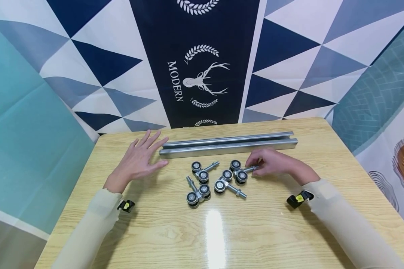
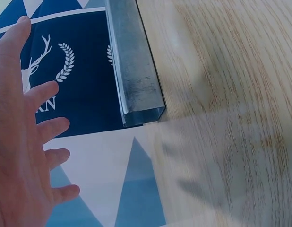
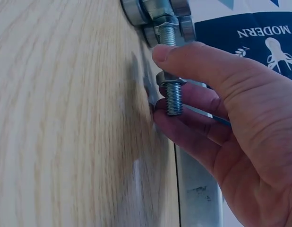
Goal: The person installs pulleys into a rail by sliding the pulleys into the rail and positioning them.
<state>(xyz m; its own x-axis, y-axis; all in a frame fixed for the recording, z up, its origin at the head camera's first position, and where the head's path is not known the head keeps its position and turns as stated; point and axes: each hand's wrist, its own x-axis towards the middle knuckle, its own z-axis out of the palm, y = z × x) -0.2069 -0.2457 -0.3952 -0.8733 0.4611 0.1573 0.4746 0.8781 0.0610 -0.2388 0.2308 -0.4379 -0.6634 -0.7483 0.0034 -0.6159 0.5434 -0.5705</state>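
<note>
Fingers on the left hand (image 1: pixel 136 158) are spread apart, holding nothing, at ten o'clock; those of the right hand (image 1: pixel 272 161), with the thumb, clamp on a bolt (image 3: pixel 174 97) at two. Twelve points toward the patterned cloth (image 1: pixel 202 86) beyond the wooden table (image 1: pixel 155 231). Across the table's far part a steel rail (image 1: pixel 229 149) lies from eleven to one, its left end just beside the left hand. Nearer, wheeled trolleys form a loose cluster: the gripped trolley (image 1: pixel 239 174) at two, then the trolley at eleven (image 1: pixel 203 173), the trolley at four (image 1: pixel 228 185) and the trolley at eight (image 1: pixel 198 193).

For a steady lift, keep the thumb where it is, across the bolt between the nuts (image 3: pixel 169 78), fingertips behind it. The wheels probably make the other end heavy, so a firm pinch should stop them swinging down.

Room at twelve is short, with the rail near the table's far edge, and the rail's cut left end may be sharp. The trolley at four sits just beside the gripped trolley, so raise before sliding; six o'clock offers most bare wood.
</note>
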